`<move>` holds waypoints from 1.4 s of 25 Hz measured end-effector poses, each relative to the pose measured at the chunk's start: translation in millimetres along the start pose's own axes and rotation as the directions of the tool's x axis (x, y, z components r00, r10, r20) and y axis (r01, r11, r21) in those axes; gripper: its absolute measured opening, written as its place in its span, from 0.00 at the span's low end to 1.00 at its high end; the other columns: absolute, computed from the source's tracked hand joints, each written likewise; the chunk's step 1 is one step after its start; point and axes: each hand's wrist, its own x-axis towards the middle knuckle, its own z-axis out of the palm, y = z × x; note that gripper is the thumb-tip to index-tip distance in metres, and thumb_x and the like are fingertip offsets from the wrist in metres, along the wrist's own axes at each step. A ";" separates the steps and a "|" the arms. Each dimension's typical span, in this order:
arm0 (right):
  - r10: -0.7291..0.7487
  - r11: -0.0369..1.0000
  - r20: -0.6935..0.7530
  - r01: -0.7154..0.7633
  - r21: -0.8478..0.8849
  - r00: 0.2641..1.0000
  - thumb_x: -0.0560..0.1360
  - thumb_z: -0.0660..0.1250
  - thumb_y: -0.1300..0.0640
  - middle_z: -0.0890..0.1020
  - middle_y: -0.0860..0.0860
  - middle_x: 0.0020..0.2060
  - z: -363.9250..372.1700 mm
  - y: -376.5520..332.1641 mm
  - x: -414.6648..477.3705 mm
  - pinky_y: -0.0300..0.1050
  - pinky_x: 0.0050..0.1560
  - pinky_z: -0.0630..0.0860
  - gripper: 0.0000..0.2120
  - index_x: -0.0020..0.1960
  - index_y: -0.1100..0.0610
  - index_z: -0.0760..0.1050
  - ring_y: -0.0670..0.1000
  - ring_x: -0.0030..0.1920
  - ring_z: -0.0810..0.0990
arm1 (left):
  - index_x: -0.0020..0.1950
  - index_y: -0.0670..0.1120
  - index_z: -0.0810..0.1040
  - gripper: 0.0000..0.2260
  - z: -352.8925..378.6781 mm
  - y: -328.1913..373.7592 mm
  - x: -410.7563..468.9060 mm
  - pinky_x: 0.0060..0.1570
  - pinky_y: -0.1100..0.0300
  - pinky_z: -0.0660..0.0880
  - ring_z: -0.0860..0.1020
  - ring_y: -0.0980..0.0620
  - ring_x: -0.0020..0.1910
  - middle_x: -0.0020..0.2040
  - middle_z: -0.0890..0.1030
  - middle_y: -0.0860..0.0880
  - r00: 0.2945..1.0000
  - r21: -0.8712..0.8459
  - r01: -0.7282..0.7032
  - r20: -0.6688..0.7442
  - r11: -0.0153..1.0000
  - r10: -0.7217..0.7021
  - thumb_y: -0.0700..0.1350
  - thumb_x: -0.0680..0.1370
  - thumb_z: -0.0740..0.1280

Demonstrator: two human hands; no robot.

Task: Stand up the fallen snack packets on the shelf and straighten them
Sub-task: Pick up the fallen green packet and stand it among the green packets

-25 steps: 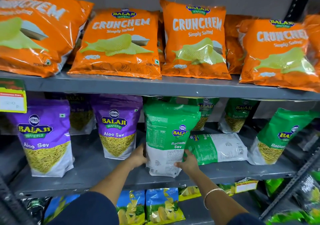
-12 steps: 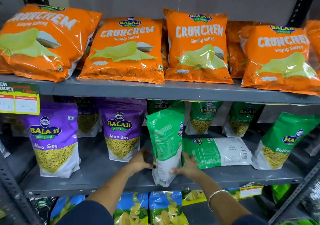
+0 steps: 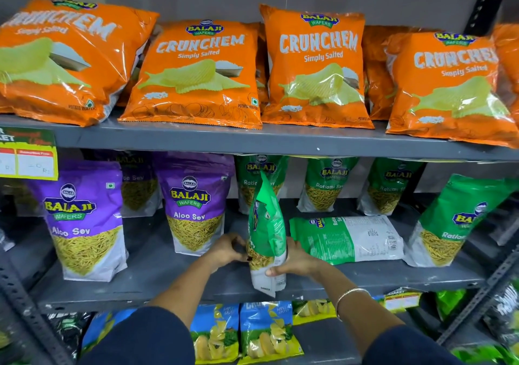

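Observation:
A green Ratlami Sev packet stands upright at the front of the grey middle shelf, turned edge-on toward me. My left hand grips its left side and my right hand grips its right side near the bottom. Just to the right, another green Ratlami Sev packet lies flat on its face, back label up. Further right a green packet leans tilted. Two purple Aloo Sev packets stand upright on the left.
Several green packets stand along the back of the middle shelf. Orange Crunchem bags fill the top shelf. Blue chip bags sit on the shelf below. A yellow price tag hangs at left. Metal uprights frame both sides.
The held green packet has been rotated from showing its back face to standing edge-on, and both hands shifted slightly lower around it. The camera view moved a little closer.

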 end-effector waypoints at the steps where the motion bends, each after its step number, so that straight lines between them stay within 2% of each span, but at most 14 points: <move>1: -0.006 0.998 -0.001 0.006 -0.060 1.000 0.64 0.76 0.49 0.54 0.55 0.75 0.3 -2.7 -1.5 0.57 0.76 0.49 0.50 0.75 0.54 0.49 0.59 0.76 0.49 | 0.54 0.45 0.71 0.23 -0.1 4.1 -1.2 0.61 0.53 0.72 0.74 0.47 0.58 0.55 0.77 0.41 1.000 -0.008 0.013 0.002 1.000 -0.013 0.36 0.64 0.77; 3: -0.023 0.999 -0.043 0.021 -0.038 0.999 0.64 0.77 0.52 0.57 0.56 0.74 0.1 -3.4 -1.1 0.55 0.75 0.52 0.49 0.74 0.56 0.50 0.60 0.75 0.50 | 0.72 0.42 0.55 0.45 4.1 11.7 -4.5 0.68 0.48 0.69 0.70 0.44 0.68 0.67 0.72 0.39 0.999 -0.025 0.020 0.046 0.999 -0.019 0.36 0.62 0.77; 5: -0.015 0.997 -0.086 0.022 0.074 0.996 0.64 0.76 0.60 0.65 0.59 0.69 -5.6 0.9 -0.4 0.50 0.70 0.63 0.44 0.70 0.60 0.52 0.59 0.71 0.63 | 0.76 0.45 0.45 0.52 7.3 17.1 -5.5 0.69 0.47 0.68 0.68 0.43 0.69 0.70 0.69 0.40 0.996 -0.042 0.022 0.091 0.999 -0.018 0.34 0.62 0.77; 12: 0.011 0.979 -0.145 0.019 0.203 0.989 0.66 0.70 0.71 0.75 0.62 0.60 -18.6 8.4 -4.7 0.55 0.64 0.72 0.33 0.68 0.65 0.62 0.60 0.57 0.75 | 0.76 0.44 0.48 0.43 3.1 31.9 -10.8 0.74 0.51 0.59 0.61 0.43 0.73 0.74 0.62 0.43 0.983 -0.167 0.125 0.153 0.978 -0.100 0.28 0.69 0.69; 16: 0.045 0.967 -0.282 0.029 0.252 0.958 0.67 0.69 0.71 0.78 0.62 0.52 -18.7 25.1 7.3 0.61 0.57 0.75 0.25 0.61 0.64 0.66 0.59 0.49 0.78 | 0.76 0.41 0.47 0.43 -3.0 36.1 -13.1 0.66 0.55 0.68 0.66 0.46 0.68 0.75 0.59 0.41 0.989 -0.109 0.141 0.051 0.984 -0.137 0.31 0.69 0.71; 18: 0.056 0.942 -0.182 0.009 0.337 0.982 0.65 0.74 0.67 0.75 0.63 0.61 -20.3 27.2 6.2 0.58 0.61 0.73 0.33 0.65 0.64 0.62 0.61 0.59 0.76 | 0.76 0.41 0.47 0.43 -2.1 35.7 -17.2 0.69 0.53 0.66 0.65 0.44 0.70 0.75 0.60 0.41 0.993 -0.081 0.118 0.004 0.990 -0.118 0.32 0.69 0.71; 20: 0.050 0.912 -0.048 -0.026 0.409 0.998 0.56 0.81 0.56 0.67 0.61 0.71 -17.6 28.3 5.2 0.54 0.68 0.67 0.55 0.73 0.58 0.52 0.61 0.70 0.67 | 0.75 0.41 0.54 0.37 2.3 35.9 -21.9 0.69 0.56 0.63 0.63 0.44 0.73 0.75 0.62 0.42 0.996 -0.029 0.089 0.035 0.996 -0.088 0.33 0.71 0.70; 22: 0.046 0.915 -0.038 -0.027 0.402 0.998 0.47 0.82 0.46 0.62 0.59 0.74 -14.0 30.3 9.0 0.59 0.74 0.59 0.67 0.76 0.54 0.47 0.60 0.74 0.60 | 0.73 0.42 0.59 0.35 4.5 36.8 -23.2 0.68 0.55 0.64 0.66 0.44 0.71 0.72 0.68 0.41 0.996 -0.033 0.059 0.062 0.998 -0.057 0.34 0.70 0.71; 25: 0.047 0.923 -0.074 -0.015 0.384 0.996 0.45 0.82 0.42 0.63 0.60 0.74 -12.9 26.4 8.7 0.61 0.74 0.58 0.69 0.76 0.55 0.47 0.60 0.74 0.61 | 0.72 0.42 0.59 0.35 0.6 36.3 -21.7 0.66 0.52 0.67 0.69 0.43 0.69 0.70 0.70 0.43 0.996 -0.008 0.060 0.071 0.998 -0.059 0.36 0.69 0.72; 27: 0.062 0.936 -0.047 -0.042 0.349 0.997 0.57 0.81 0.54 0.64 0.60 0.73 -17.5 22.8 1.5 0.57 0.73 0.61 0.56 0.75 0.60 0.49 0.60 0.73 0.62 | 0.71 0.41 0.59 0.33 -4.1 31.2 -15.9 0.59 0.52 0.73 0.73 0.44 0.62 0.67 0.71 0.44 0.978 0.037 0.155 0.134 0.987 -0.159 0.39 0.70 0.72; 29: 0.091 0.960 -0.079 -0.067 0.273 0.993 0.66 0.75 0.65 0.69 0.62 0.68 -25.8 29.6 -0.3 0.53 0.65 0.70 0.40 0.71 0.63 0.57 0.58 0.66 0.69 | 0.60 0.38 0.69 0.17 -8.0 27.9 -14.6 0.61 0.51 0.75 0.76 0.50 0.46 0.53 0.76 0.43 0.898 0.206 0.273 0.295 0.940 -0.326 0.41 0.74 0.68; 31: 0.128 0.979 -0.193 -0.092 0.183 0.973 0.67 0.73 0.66 0.72 0.63 0.64 -42.2 37.7 -2.2 0.48 0.53 0.73 0.32 0.68 0.64 0.63 0.54 0.56 0.72 | 0.46 0.40 0.72 0.06 -6.5 32.4 -17.3 0.68 0.49 0.70 0.76 0.52 0.39 0.42 0.76 0.44 0.755 0.362 0.310 0.468 0.879 -0.459 0.43 0.78 0.61; 33: 0.134 0.991 -0.328 -0.123 0.054 0.935 0.69 0.72 0.63 0.75 0.63 0.63 -70.6 50.4 -2.6 0.46 0.50 0.72 0.28 0.66 0.63 0.67 0.56 0.53 0.75 | 0.44 0.42 0.72 0.10 10.3 47.8 -19.9 0.68 0.47 0.67 0.79 0.44 0.52 0.49 0.78 0.42 0.617 0.403 0.309 0.604 0.861 -0.504 0.45 0.80 0.57; 35: 0.111 0.977 -0.421 -0.176 -0.119 0.900 0.70 0.70 0.60 0.75 0.62 0.62 -104.6 67.7 0.4 0.48 0.55 0.73 0.26 0.66 0.62 0.67 0.59 0.59 0.76 | 0.45 0.43 0.72 0.11 38.3 75.2 -19.9 0.66 0.45 0.66 0.72 0.39 0.66 0.52 0.78 0.41 0.518 0.378 0.311 0.702 0.872 -0.489 0.47 0.81 0.55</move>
